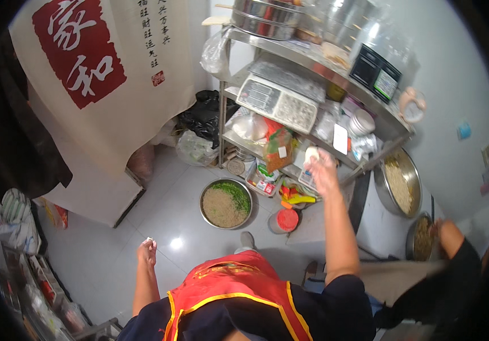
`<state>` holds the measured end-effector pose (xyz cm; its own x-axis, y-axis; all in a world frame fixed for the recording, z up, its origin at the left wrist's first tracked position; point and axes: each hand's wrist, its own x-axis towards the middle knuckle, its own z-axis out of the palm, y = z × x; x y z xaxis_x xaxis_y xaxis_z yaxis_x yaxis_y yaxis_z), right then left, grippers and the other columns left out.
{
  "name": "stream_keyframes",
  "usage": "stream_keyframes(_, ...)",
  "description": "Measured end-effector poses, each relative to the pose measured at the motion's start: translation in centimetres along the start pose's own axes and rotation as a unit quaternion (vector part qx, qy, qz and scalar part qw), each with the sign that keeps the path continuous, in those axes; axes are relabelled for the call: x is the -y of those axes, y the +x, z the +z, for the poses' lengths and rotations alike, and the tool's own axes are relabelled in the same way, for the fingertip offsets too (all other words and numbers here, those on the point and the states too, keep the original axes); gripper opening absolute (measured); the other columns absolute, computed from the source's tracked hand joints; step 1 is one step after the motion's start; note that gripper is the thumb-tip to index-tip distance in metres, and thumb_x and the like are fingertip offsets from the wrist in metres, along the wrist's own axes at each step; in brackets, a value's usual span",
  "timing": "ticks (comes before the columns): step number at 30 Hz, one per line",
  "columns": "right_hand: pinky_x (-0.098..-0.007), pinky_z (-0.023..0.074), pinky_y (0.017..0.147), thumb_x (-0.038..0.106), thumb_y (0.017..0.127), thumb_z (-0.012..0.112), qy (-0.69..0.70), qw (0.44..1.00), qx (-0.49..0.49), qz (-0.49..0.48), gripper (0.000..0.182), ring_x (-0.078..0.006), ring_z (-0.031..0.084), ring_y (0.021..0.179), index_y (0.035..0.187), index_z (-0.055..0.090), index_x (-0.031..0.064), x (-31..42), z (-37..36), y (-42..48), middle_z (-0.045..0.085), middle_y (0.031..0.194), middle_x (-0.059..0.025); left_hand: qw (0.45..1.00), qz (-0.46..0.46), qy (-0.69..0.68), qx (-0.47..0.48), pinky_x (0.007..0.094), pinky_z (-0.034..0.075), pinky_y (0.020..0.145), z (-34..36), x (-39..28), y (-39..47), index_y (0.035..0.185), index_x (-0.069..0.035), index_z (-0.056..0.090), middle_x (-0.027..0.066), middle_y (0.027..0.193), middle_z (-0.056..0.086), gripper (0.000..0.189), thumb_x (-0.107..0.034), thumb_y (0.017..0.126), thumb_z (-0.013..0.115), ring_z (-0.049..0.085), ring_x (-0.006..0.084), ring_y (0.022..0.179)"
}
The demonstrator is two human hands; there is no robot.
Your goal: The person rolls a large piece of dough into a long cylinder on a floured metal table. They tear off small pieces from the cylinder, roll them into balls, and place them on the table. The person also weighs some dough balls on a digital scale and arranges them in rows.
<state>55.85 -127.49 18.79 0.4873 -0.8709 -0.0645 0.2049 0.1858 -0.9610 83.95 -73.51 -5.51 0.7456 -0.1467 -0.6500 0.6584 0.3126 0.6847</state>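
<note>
My right hand (326, 174) is stretched out toward the steel shelf rack, pinching a pale rounded piece (311, 155) whose kind I cannot make out. Low on the left, my left hand (146, 252) hangs over the tiled floor with its fingers curled. White matter (150, 239) shows at its fingertips; whether it is held or stuck there is unclear. Between the hands, a steel bowl (202, 207) stands on the floor, with chopped greens (235, 195) beside a light-brown crumbly filling (222, 207). A red-lidded tub (286, 220) is below my right forearm.
The rack (244, 36) carries a digital scale (278, 102), steamer trays (266, 19), bags and a white phone-like slab (340, 139). At right, another person's hand (445, 233) reaches a bowl (421, 238) beside a larger steel bowl (416, 183). A cloth banner (155, 115) hangs left.
</note>
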Motion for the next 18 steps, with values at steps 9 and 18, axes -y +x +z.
stream_keyframes(9,-0.0359,0.0444,0.092,0.014,0.077,0.070,-0.472,0.838,-0.081,-0.261,0.048,-0.0298,0.059,0.108,0.121,0.056,0.0014,5.3,5.1,28.9,0.061,0.118,-0.0188,0.975,0.057,-0.105,-0.189,0.0262,0.049,0.082,-0.7,6.6,-2.6,0.096,0.000,0.054,0.0039,0.089,0.052,0.013,0.003,0.084,0.052,0.054,0.0140,0.082)
stream_keyframes(18,-0.0358,0.0390,0.099,0.033,0.080,0.068,-0.597,0.761,0.032,-0.250,0.063,-0.0320,0.052,0.119,0.128,0.050,-0.0033,4.4,2.7,35.0,0.057,0.125,-0.0195,0.941,0.015,-0.098,-0.323,0.0242,0.053,0.068,-0.3,9.7,-3.1,0.098,0.003,0.054,0.0062,0.091,0.053,0.013,0.003,0.085,0.053,0.056,0.0155,0.076)
